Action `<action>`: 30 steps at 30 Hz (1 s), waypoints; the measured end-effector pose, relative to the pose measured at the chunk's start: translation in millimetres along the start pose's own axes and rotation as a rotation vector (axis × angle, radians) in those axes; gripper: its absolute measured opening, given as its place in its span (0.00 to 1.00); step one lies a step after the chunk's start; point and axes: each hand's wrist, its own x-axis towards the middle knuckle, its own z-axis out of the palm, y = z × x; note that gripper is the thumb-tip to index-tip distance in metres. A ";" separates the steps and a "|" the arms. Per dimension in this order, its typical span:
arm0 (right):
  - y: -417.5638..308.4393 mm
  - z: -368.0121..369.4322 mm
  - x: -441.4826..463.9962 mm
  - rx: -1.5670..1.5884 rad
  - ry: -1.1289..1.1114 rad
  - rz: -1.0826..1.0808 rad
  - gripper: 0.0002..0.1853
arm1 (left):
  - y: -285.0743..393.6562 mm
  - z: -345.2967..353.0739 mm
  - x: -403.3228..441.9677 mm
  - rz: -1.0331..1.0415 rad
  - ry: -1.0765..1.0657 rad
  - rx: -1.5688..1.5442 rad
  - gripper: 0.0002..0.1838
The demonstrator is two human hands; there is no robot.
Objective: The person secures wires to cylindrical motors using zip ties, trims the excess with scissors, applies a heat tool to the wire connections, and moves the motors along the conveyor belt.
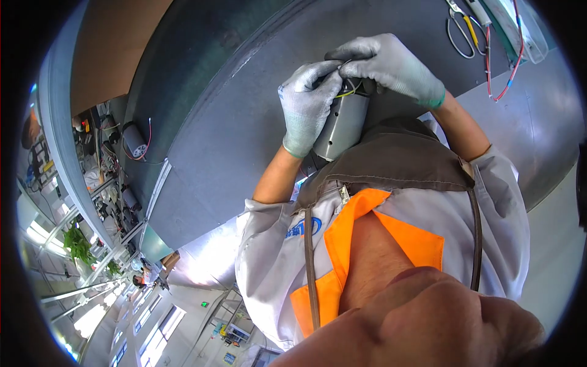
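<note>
A grey metal motor cylinder (343,125) with small holes in its side stands against the brown apron, its top end under my fingers. My left hand (309,104), in a grey-white coated glove, is closed in a pinch above that end. My right hand (388,66), gloved alike, pinches at the same spot, and the fingertips of both hands meet. Thin wires come out between the fingers. A yellow-green wire (348,93) loops just below them. The fingertips hide most of what is pinched.
Yellow-handled scissors or snips (469,30) lie on the dark bench (238,134) at upper right, near a red wire bundle (489,67) and a clear plastic bin (535,46). Another motor (134,139) with a red lead lies at left. A person (147,276) is far off.
</note>
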 end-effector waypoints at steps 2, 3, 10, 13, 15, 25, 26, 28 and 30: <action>11.6 3.1 -8.2 -0.170 0.160 -0.206 0.15 | 2.7 4.3 -1.0 -0.035 -0.014 0.012 0.10; 6.0 2.1 -14.4 -0.511 0.242 -0.331 0.14 | 5.1 6.1 -1.6 0.026 -0.004 0.067 0.10; 20.2 -13.4 -18.8 -0.210 0.261 -0.127 0.10 | -0.8 19.6 -17.9 0.050 0.152 0.096 0.16; 42.8 -17.9 -7.5 0.340 0.357 0.177 0.10 | -2.6 27.5 -25.1 -0.014 0.234 0.024 0.16; 64.6 -20.6 9.8 0.239 0.400 0.030 0.10 | -0.6 25.8 -23.4 0.076 0.231 0.122 0.15; 60.1 -20.1 33.3 0.753 0.315 -0.038 0.17 | -3.3 25.6 -8.1 0.309 0.110 0.416 0.06; 66.0 -14.6 33.9 0.754 0.333 -0.140 0.18 | -3.5 24.2 -7.3 0.290 0.057 0.375 0.06; 55.6 -9.2 24.5 0.596 0.259 -0.218 0.12 | -1.5 24.1 -0.8 0.322 0.022 0.387 0.04; 18.8 -9.3 2.1 0.674 0.083 -0.033 0.10 | -5.4 18.4 7.3 0.504 -0.182 0.605 0.05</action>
